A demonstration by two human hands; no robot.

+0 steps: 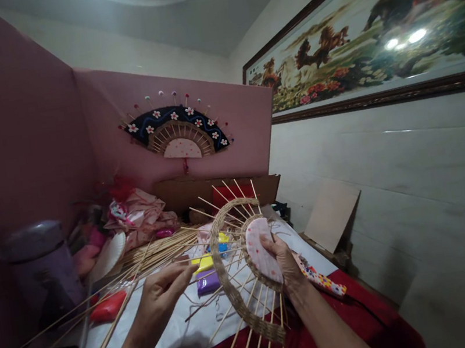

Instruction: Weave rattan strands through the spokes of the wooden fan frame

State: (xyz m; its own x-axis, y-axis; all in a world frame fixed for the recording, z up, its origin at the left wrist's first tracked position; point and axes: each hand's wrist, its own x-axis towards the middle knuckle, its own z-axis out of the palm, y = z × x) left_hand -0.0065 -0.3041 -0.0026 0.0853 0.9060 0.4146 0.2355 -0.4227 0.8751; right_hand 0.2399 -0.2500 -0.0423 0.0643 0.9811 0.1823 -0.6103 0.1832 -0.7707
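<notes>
Clearly, the half-round fan frame point(218, 258) is right of centre in the lower half of the frame, its long axis nearly upright, straight edge facing right, its sticks point(253, 187) splaying up, left and down. From lower right, the right hand point(284, 260) clamps its dotted half-disc point(261, 252), thumb across the front. From lower left, the left hand point(163, 291) reaches in, fingertips close together near the stick ends; whether they pinch one, I cannot tell.

Fan frame point(260, 255) over desk point(368, 308), centre. Sticks point(148, 253) left; packets point(208, 283) partly behind frame. Second fan point(172, 114) on panel point(247, 130) beyond. Framed picture point(342, 59), right wall point(439, 194).
</notes>
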